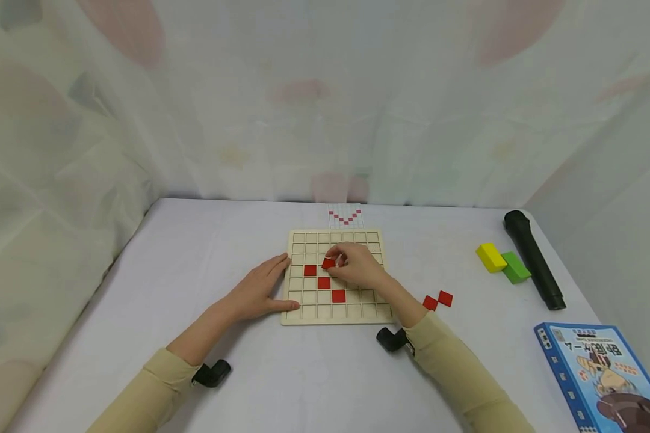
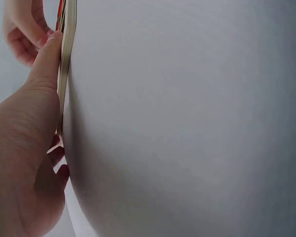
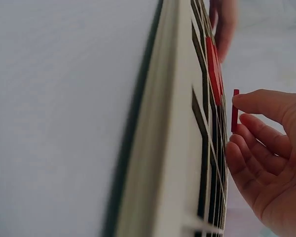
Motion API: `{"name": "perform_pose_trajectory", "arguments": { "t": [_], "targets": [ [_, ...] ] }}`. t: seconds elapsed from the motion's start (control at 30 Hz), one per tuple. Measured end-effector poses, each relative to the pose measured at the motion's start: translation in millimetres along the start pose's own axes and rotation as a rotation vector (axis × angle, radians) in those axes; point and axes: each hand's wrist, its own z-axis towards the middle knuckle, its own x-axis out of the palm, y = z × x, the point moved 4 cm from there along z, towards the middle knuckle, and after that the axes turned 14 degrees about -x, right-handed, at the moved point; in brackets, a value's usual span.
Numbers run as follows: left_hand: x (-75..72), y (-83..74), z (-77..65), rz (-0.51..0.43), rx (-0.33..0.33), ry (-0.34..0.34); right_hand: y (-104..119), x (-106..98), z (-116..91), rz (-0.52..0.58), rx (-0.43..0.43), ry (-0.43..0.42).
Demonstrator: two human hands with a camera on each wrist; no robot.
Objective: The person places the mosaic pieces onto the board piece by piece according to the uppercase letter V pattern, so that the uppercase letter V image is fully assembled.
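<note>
A wooden grid board point(image 1: 302, 311) lies flat on the white cloth, with three red square tiles set in a descending diagonal, among them the lowest tile point(image 1: 338, 296). My right hand point(image 1: 359, 266) pinches another red tile point(image 1: 328, 263) between thumb and fingers, over the upper middle of the grid. In the right wrist view this tile point(image 3: 235, 111) stands edge-on, a little above the board. My left hand point(image 1: 257, 290) rests along the board's left edge, fingers extended and thumb on the lower left corner; the left wrist view shows the left thumb point(image 2: 47, 61) lying along the board.
Behind the board lies a pattern card point(image 1: 346, 215) with a red V of squares. Two loose red tiles point(image 1: 445, 298) lie by my right forearm. Farther right are a yellow block point(image 1: 490, 257), a green block point(image 1: 516, 268), a black microphone-shaped object point(image 1: 533, 258) and a blue illustrated box point(image 1: 601, 373).
</note>
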Motion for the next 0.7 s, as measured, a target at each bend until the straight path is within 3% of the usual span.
{"name": "perform_pose_trajectory", "arguments": {
  "t": [0.7],
  "targets": [
    [2.9, -0.1, 0.4, -0.011, -0.030, 0.032, 17, 33, 50, -0.057, -0.055, 0.067]
  ]
}}
